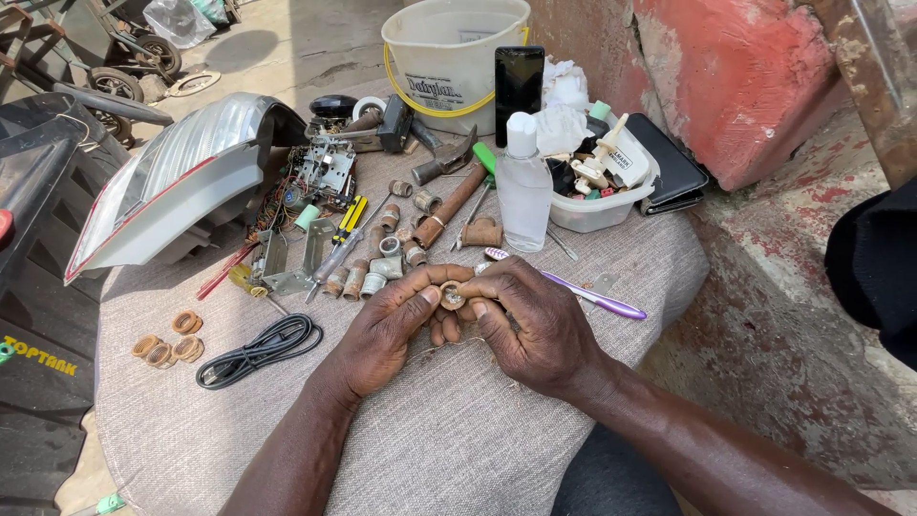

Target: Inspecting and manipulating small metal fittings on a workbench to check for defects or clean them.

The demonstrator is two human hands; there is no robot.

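Up close, near to far:
Bench: cloth-covered bench, grey weave, carrying everything.
Left hand: left hand, near centre, fingers narrowed to a pinch on the left side of the fitting.
Right hand: right hand, just right of the left and touching it, fingers closed around the fitting from the right and above.
Fitting: small round metal fitting, held between both hands just above the bench, open end facing up.
Handling: it looks light, stiff and hard, not fragile; being small, round and smooth, it could slip. The best hold is probably across its outer wall, with opposing fingertips, as now.
Cable: black coiled cable, on the bench left of the hands.
Rings: rusty rings, far left, well apart from the hands.
Toothbrush: purple toothbrush, lying just beyond the right hand.
Loose fittings: cluster of grey and rusty pipe fittings, just beyond the hands.
Bottle: clear bottle, upright, further back.
Tub: white tub of small parts, right of the bottle.
Bucket: white bucket, farthest back.
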